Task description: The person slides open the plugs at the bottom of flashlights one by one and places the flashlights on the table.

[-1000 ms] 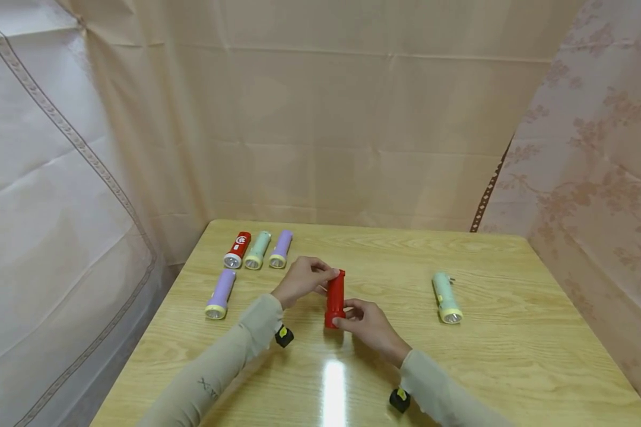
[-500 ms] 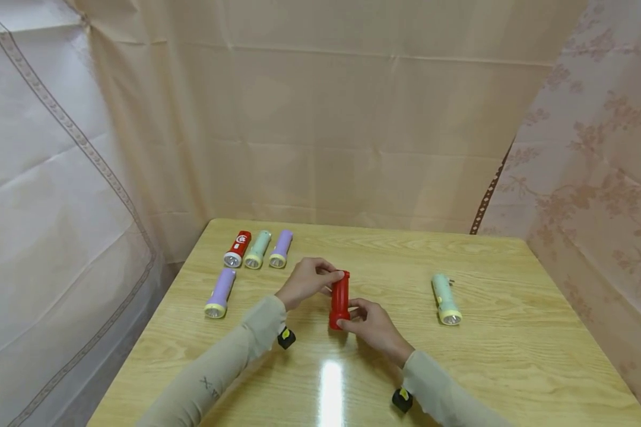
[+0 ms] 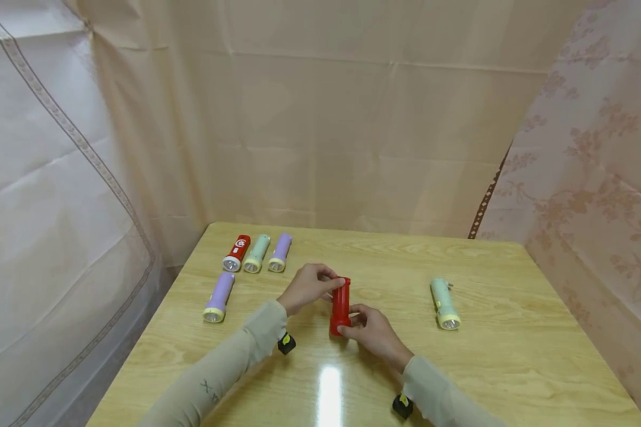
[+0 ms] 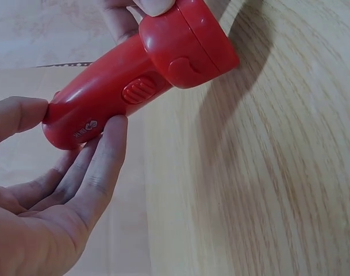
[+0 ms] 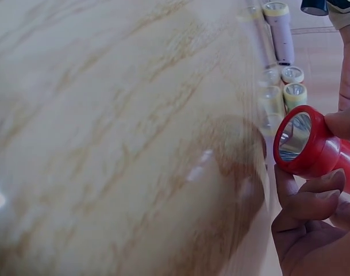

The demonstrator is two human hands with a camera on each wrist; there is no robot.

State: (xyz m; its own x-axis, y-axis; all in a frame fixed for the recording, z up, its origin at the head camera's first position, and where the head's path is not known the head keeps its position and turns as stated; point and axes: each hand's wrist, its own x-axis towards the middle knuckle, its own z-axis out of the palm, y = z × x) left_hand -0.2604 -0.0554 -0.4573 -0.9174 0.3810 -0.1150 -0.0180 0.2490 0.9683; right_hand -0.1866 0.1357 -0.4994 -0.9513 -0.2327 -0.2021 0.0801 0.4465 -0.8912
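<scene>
Both hands hold one all-red flashlight [image 3: 340, 307] over the middle of the table. My left hand [image 3: 308, 289] pinches its tail end between thumb and fingers. Down at the lamp head, my right hand [image 3: 374, 333] grips it with thumb and fingers. A ridged switch and a small white print show on the red flashlight [image 4: 106, 86] in the left wrist view. In the right wrist view the clear lens of the flashlight [image 5: 295, 136] faces the table side, and fingers curl under its head.
At the back left lie a red-and-white flashlight [image 3: 237, 253], a green flashlight [image 3: 257, 254] and a purple flashlight [image 3: 280, 252] side by side. A second purple flashlight [image 3: 219, 298] lies nearer. Another green flashlight [image 3: 445, 303] is on the right of the wooden table [image 3: 513, 356].
The red flashlight and both hands have shifted slightly right since a second ago. Both hands keep their hold. The other flashlights have stayed in place.
</scene>
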